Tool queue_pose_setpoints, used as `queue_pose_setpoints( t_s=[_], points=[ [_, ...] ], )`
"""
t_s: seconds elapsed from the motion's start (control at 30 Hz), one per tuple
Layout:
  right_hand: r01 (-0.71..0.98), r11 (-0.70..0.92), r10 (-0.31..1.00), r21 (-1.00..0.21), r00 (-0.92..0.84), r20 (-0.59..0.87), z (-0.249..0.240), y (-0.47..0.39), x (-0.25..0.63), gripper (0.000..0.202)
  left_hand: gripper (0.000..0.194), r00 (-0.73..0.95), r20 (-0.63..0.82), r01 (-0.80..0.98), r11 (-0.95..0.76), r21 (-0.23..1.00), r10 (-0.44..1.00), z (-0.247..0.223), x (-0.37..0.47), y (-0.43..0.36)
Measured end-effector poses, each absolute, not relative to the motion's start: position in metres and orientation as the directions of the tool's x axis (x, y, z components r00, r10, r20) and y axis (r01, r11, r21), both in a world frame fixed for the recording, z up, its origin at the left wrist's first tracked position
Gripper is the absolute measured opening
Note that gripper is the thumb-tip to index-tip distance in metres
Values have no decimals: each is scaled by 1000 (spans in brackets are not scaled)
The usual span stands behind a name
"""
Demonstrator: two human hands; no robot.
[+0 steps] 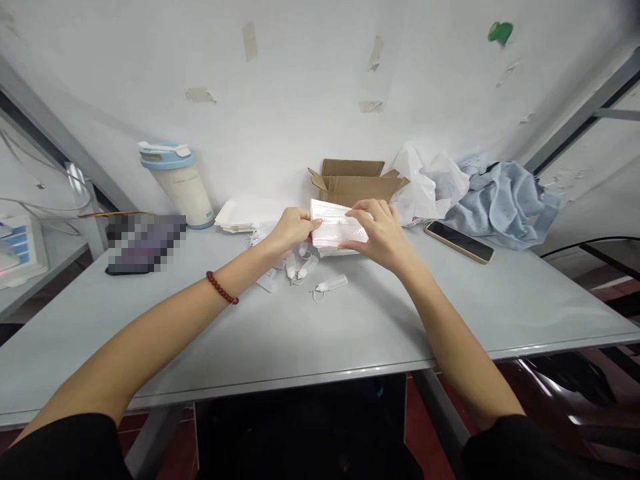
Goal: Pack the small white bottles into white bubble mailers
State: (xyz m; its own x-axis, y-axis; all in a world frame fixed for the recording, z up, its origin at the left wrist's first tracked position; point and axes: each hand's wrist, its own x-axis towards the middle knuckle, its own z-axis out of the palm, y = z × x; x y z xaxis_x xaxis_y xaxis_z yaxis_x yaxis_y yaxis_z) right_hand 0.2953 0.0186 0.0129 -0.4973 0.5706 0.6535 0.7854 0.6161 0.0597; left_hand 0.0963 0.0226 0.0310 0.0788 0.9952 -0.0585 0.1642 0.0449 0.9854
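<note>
- A pale grey desk (350,320) is seen from above, set against a white wall (300,80) marked with scraps of tape.
- A white packet (336,228) is held just above the desk, in front of an open cardboard box (353,180); the box's contents cannot be seen.
- The left hand (289,230) is closed in a pinching grip on the packet's left edge; a red bead bracelet (222,288) is worn on that wrist.
- The right hand (381,230) is closed on the packet's right side, fingers over the top.
- Small white capped tubes (330,285) are scattered on the desk below the hands.
- A lidded tumbler (179,181) stands at back left, beside a stack of white sheets (245,215).
- A phone (459,241), a white plastic bag (425,180) and a blue cloth (500,200) are placed at right.
</note>
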Motion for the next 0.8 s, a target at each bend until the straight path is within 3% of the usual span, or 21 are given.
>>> queue_pose_setpoints(
  t_s=[0.13,0.33,0.47,0.67,0.8],
  points=[
    [811,584,682,32,-512,523,10,27,306,38,23,21,-103,149,99,984,994,26,106,45],
    [826,562,724,49,-519,454,5,35,310,19,20,31,-132,147,126,981,991,17,111,54],
    [852,521,762,52,-492,421,3,37,309,17,17,54,-145,212,131,968,988,17,110,56],
    [874,483,795,54,-464,390,3,38,307,18,32,38,-178,388,149,910,983,18,104,56],
    [889,453,809,70,-443,385,2,38,308,13,19,21,-155,434,131,891,988,20,98,58]
  ],
)
